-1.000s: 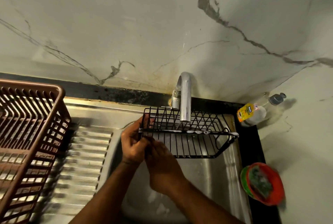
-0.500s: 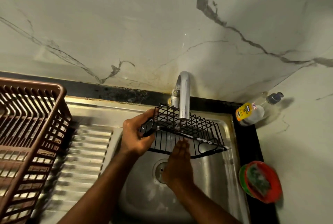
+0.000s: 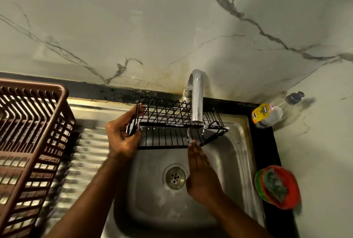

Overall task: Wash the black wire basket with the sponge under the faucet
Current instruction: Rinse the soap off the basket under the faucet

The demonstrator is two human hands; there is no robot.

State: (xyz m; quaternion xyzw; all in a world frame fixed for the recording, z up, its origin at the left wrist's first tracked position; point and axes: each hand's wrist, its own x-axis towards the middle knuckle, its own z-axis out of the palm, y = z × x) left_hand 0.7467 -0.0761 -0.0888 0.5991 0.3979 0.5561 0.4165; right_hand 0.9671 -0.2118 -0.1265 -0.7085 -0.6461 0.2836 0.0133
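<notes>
My left hand (image 3: 122,138) grips the left end of the black wire basket (image 3: 172,132) and holds it level over the sink under the chrome faucet (image 3: 196,100). A thin stream of water falls from the spout through the basket's right part. Flat, with fingers straight and together, my right hand (image 3: 200,172) sits just below the basket's front edge, its fingertips in the water, holding nothing. The green sponge (image 3: 275,186) lies in a red and green dish at the right, away from both hands.
The steel sink (image 3: 236,153) has its drain (image 3: 174,177) in the middle and a ribbed drainboard (image 3: 84,161) to the left. A brown plastic dish rack (image 3: 28,142) stands at far left. A dish soap bottle (image 3: 267,113) lies on the black counter corner.
My right hand let go of the basket's left end and dropped under its front edge. The basket swung, then levelled out under the spout, still held by my left hand.
</notes>
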